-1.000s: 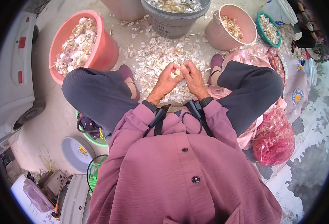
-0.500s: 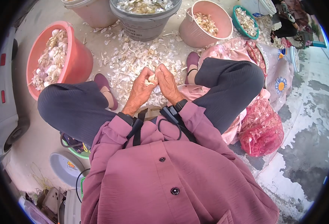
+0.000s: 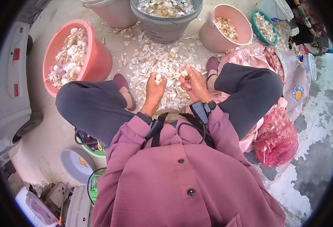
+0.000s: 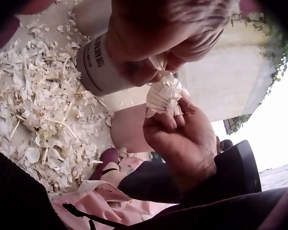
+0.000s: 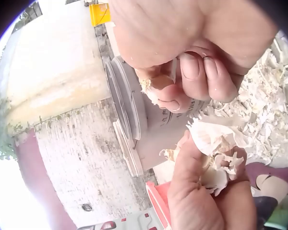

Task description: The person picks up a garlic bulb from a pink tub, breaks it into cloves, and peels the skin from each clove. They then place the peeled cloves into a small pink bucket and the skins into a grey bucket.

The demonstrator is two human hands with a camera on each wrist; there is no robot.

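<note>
Garlic is in both hands, which are apart over a heap of papery peelings (image 3: 170,90). My left hand (image 3: 154,94) grips a piece of garlic (image 5: 212,139) wrapped in loose white skin, its thumb laid along the side. A few centimetres off, my right hand (image 3: 197,86) pinches a pale clove (image 5: 156,92) between thumb and forefinger, its other fingers curled in. Seen from the left wrist, a ridged white piece of garlic skin (image 4: 164,93) overlaps the right fingertips.
A pink-red tub (image 3: 105,56) of garlic bulbs stands at the left. Ahead are a grey bucket (image 3: 162,28) of peelings, a pink bucket (image 3: 212,38) of cloves and a green basin (image 3: 255,26). Beside the right knee lies a red mesh bag (image 3: 276,142). A parked vehicle (image 3: 13,75) is at far left.
The hands were together around the garlic; now they have drawn apart, each with a piece. The head view swung right, then partly back.
</note>
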